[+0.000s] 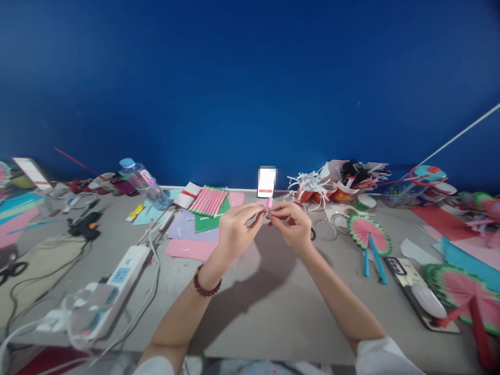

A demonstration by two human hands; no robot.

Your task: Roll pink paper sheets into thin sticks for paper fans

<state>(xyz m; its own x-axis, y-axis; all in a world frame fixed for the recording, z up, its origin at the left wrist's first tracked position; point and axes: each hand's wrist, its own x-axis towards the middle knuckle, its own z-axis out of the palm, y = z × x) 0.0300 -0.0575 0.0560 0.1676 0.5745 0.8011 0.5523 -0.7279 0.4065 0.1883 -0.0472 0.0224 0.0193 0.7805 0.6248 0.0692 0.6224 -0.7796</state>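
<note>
Both hands meet above the middle of the grey table, fingertips almost touching. My left hand, with a dark red bead bracelet on its wrist, pinches one side of a small pink paper piece. From the other side my right hand pinches the same piece. Most of it is hidden behind the fingers, so its full shape cannot be made out. Just beyond the fingertips a phone with a lit screen stands against the blue wall.
Left lie pleated pink paper, coloured sheets, a bottle and a power strip with cables. Right are a watermelon-coloured paper fan, a tape ring, cups with paper strips, and a mouse on a phone.
</note>
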